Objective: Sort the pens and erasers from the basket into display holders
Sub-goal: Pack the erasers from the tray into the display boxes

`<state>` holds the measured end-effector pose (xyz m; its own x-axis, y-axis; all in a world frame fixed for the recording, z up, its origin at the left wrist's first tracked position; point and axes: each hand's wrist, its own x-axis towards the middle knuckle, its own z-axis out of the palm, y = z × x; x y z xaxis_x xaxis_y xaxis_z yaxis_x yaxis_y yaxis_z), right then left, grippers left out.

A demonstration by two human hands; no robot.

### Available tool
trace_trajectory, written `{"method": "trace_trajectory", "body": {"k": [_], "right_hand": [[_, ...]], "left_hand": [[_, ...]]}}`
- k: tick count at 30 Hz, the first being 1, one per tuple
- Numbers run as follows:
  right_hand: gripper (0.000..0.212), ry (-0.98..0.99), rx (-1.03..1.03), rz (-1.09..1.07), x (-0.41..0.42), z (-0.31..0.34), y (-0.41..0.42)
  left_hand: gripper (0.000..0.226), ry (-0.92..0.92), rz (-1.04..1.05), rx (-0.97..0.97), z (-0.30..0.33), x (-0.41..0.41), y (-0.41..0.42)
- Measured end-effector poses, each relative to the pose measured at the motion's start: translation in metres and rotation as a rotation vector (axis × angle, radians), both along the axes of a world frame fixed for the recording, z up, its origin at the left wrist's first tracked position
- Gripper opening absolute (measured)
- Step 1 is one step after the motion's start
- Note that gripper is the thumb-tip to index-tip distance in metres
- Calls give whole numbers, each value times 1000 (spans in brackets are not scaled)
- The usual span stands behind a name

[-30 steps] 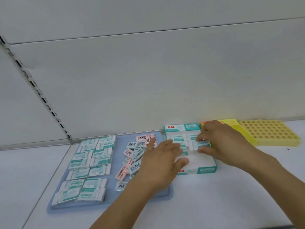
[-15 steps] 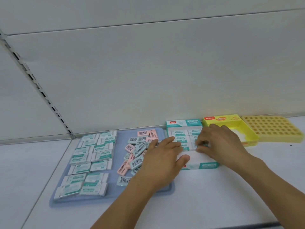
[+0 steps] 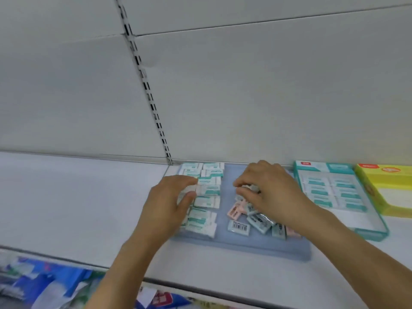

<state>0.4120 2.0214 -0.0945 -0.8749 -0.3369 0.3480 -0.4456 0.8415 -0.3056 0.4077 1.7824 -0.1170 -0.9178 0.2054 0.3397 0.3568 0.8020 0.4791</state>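
A blue tray [image 3: 263, 246] lies on the white shelf with rows of white-and-teal wrapped erasers [image 3: 208, 190] on its left side and a loose pile of small teal and pink erasers [image 3: 256, 217] on its right. My left hand [image 3: 171, 201] grips a white-and-teal eraser in the left rows, thumb and fingers curled round it. My right hand [image 3: 269, 188] pinches a small eraser [image 3: 250, 188] at the top of the loose pile. To the right stands the teal display box [image 3: 370, 233], partly filled with white-and-teal erasers.
A yellow display box [image 3: 388, 192] stands right of the teal one at the frame edge. A slotted upright [image 3: 145, 81] runs down the white back wall. Packaged goods [image 3: 44, 286] show on the shelf below the front edge.
Both hands have left the teal display box and moved left onto the tray. The view has swung left, so the boxes now sit at the right edge.
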Motion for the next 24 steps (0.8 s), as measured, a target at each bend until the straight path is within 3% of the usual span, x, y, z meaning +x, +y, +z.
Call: {"method": "trace_trajectory", "body": {"k": [4, 11, 16, 18, 20, 22, 24], "right_hand": [[32, -108, 144, 49, -21, -7, -44], [32, -233, 239, -33, -29, -6, -64], [28, -173, 223, -37, -23, -2, -59], [21, -153, 94, -59, -16, -1, -47], [14, -238, -229, -97, -6, 4, -33], [12, -495, -696, -107, 3, 12, -14], [22, -735, -1074, -51, 10, 17, 8]], "left_hand": [[39, -179, 27, -133, -6, -14, -27], [36, -209, 64, -186, -4, -27, -26], [33, -161, 111, -259, 12, -23, -19], [29, -118, 145, -135, 18, -19, -11], [22, -142, 142, 95, 22, -14, 2], [18, -223, 106, 310, 26, -8, 19], [13, -305, 68, 491, 30, -3, 38]]}}
